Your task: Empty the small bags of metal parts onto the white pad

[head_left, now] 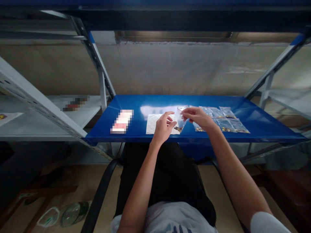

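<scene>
Pieces [179, 129] of dark and yellow colour are lying at the bottom of the held bag [183, 122], a clear container that we are keeping in front of us, over the right part of the white cloth [152, 124]. We are gripping its upper edge with the right hand [197, 116], thumb and forefinger pressing together. We are bending the fingers of the left hand [164, 125] loosely at 9 o'clock of the bag, with thumb and forefinger apart; whether they are touching the film, we cannot tell.

Taking the held bag as the dial centre, we are seeing flat clear bags [226, 125] at 3 o'clock, lying in two rows on the blue shelf [262, 124]. Nearer bags are showing yellow and dark pieces along their lower parts; farther bags are showing small contents less distinctly.

Our right hand and forearm are covering parts of both rows, so we are not reading an exact count. Glare is whitening the shelf at 11 o'clock. Pixel blocks are masking a pale and pink item [122, 121] at 9 o'clock, beyond the cloth. Below, at 8 o'clock, we are seeing a transparent bottle [73, 214], its contents being unclear.
</scene>
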